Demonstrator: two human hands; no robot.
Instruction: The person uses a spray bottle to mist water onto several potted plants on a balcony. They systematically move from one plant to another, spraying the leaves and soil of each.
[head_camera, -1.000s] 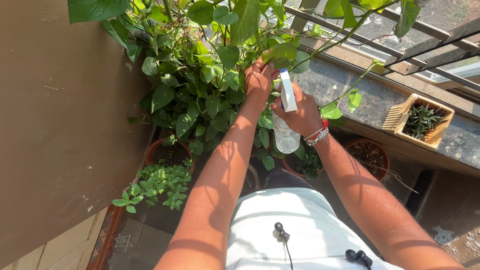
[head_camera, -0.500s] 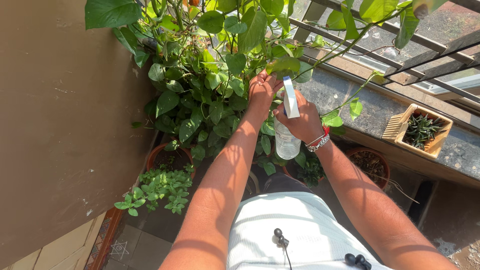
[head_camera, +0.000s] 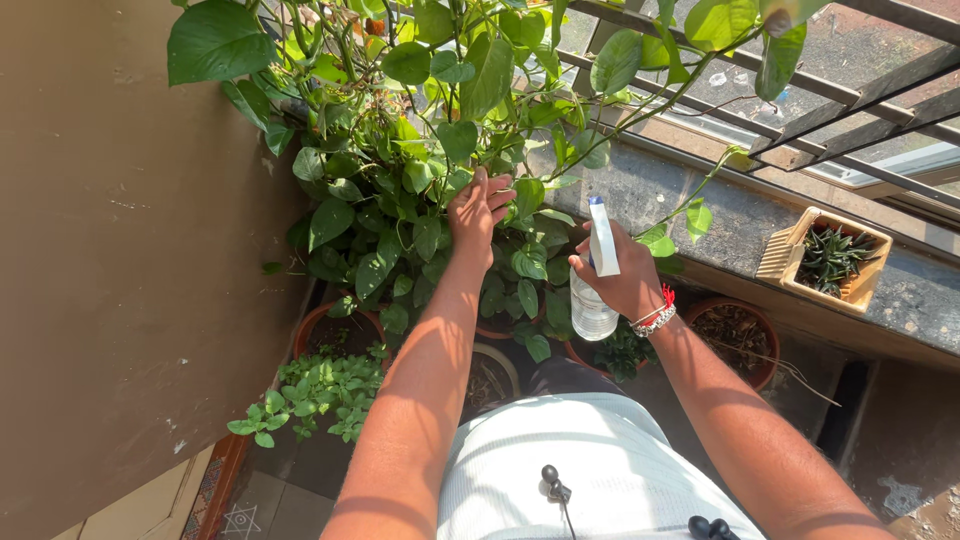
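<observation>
Our left hand (head_camera: 478, 212) lies flat with fingers spread among the glossy heart-shaped leaves of the big climbing plant (head_camera: 400, 150), which fills the corner where the tan wall (head_camera: 110, 250) meets the stone ledge (head_camera: 720, 215). Our right hand (head_camera: 625, 280) is wrapped tight around the neck of a spray bottle (head_camera: 592, 300), just to the right of the left hand and apart from it; the bottle is clear ribbed plastic hanging below the fist, its white trigger head (head_camera: 602, 238) standing above the knuckles with a blue tip. We see no label on it. A beaded bracelet (head_camera: 655, 318) circles that wrist. On the ledge's right end sits a slatted wooden planter box (head_camera: 790, 250) with a spiky succulent. Round terracotta pots (head_camera: 335, 325) stand on the floor below.
</observation>
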